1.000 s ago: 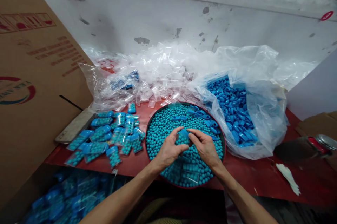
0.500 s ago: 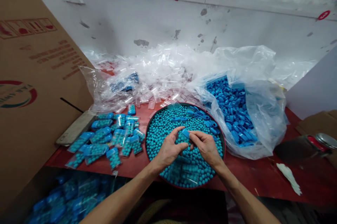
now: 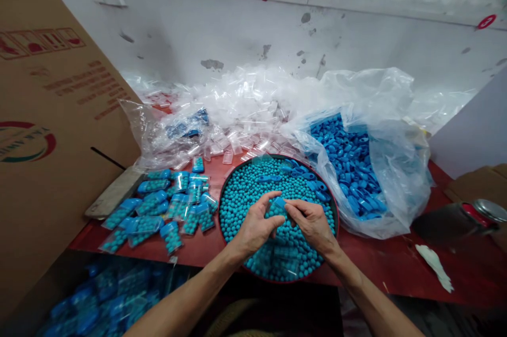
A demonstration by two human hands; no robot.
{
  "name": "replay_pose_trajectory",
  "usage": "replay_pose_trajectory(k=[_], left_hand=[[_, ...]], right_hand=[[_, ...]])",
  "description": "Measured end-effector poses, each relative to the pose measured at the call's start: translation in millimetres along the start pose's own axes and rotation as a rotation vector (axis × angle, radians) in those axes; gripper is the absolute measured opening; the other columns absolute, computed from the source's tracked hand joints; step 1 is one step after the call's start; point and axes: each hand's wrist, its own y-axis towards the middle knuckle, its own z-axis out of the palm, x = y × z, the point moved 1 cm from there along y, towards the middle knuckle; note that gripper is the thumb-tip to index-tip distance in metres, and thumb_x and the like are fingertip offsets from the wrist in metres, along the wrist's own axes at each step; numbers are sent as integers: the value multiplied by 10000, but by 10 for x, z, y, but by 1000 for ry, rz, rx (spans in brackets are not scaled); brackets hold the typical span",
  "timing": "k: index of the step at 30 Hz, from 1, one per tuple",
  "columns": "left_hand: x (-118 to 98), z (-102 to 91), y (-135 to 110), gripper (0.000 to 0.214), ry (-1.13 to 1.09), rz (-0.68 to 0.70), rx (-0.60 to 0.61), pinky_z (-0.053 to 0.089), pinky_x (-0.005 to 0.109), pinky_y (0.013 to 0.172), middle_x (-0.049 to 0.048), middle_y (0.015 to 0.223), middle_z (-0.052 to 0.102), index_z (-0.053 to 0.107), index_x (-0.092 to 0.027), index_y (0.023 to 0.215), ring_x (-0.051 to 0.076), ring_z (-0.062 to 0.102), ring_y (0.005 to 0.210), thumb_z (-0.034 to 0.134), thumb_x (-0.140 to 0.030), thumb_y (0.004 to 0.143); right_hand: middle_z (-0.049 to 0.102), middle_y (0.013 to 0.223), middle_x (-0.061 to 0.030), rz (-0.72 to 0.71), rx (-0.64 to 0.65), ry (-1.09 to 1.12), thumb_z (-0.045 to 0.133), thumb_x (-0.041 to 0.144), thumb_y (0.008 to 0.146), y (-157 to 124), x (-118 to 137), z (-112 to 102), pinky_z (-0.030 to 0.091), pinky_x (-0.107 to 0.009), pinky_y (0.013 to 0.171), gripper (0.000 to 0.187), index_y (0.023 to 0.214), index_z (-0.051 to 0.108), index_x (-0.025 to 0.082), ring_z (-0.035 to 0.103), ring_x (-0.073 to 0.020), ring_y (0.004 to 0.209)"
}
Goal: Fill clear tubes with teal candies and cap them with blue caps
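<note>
Two bare hands meet over a round tray (image 3: 338, 221) of turquoise beads (image 3: 237, 210). The left hand (image 3: 255, 225) has thumb and forefinger curled around a small clear case (image 3: 273, 211); the right hand (image 3: 311, 222) pinches it near its blue cap (image 3: 280, 202). Whether the cap is fully seated cannot be told. Best handling, seemingly: brace the case with the left, press the cap squarely, and stay above the tray so loose beads drop back in.
</note>
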Motion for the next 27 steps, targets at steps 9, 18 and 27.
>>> replay_pose_trajectory(k=[9,18,27], left_hand=[[42,-31,13,463,94,16,14,326,163,369,-26,734,522,443,-183,1099,28,394,386,531,-140,646],[50,-35,-8,354,6,33,52,328,136,348,-69,638,458,386,-204,1032,35,432,391,510,-180,701],[32,-98,-6,384,55,71,59,353,150,404,-57,681,443,379,-230,1099,37,405,439,499,-218,734]], right_hand=[[540,593,1,-126,-1,-109,466,322,800,-78,-108,31,387,-213,518,240,875,650,187,465,-100,521],[562,763,0,199,302,342,537,334,733,-13,-121,-153,480,-265,567,304,993,597,188,555,-99,546],[580,778,-3,197,22,399,578,322,715,96,-57,-43,505,-305,550,515,1176,383,201,570,-118,516]])
